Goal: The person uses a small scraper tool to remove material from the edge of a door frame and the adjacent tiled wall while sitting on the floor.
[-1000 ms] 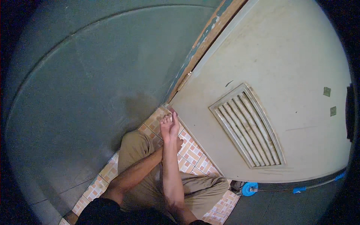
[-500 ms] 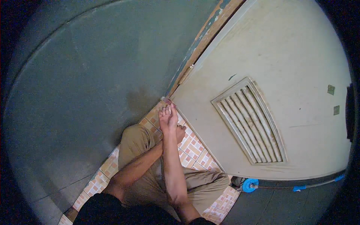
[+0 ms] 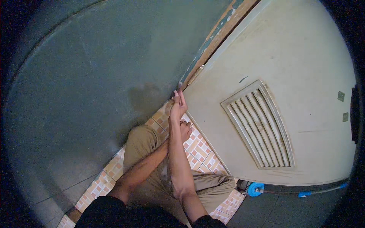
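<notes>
My forearms cross in front of me, the right over the left. My right hand (image 3: 178,108) is raised to the foot of the door frame (image 3: 207,49), closed with its fingers pinched together. A small pale-tipped tool (image 3: 180,84) sticks up past the fingertips and touches the edge where the grey-green wall (image 3: 110,76) meets the frame. Its kind is too small to make out. My left hand (image 3: 186,131) rests beneath my right wrist, fingers curled; whatever they hold, if anything, is hidden. The frame shows bare wood with flaking paint.
A cream door (image 3: 205,110) with a slatted vent (image 3: 262,127) stands close on the right. I sit cross-legged on a patterned tile floor (image 3: 197,144). A blue round object (image 3: 255,189) lies by the door's lower corner, with dark floor tiles (image 3: 289,209) beyond.
My right hand has moved up and tilted, carrying the small tool from the floor corner to higher on the frame's edge. My left hand has shifted slightly up with it.
</notes>
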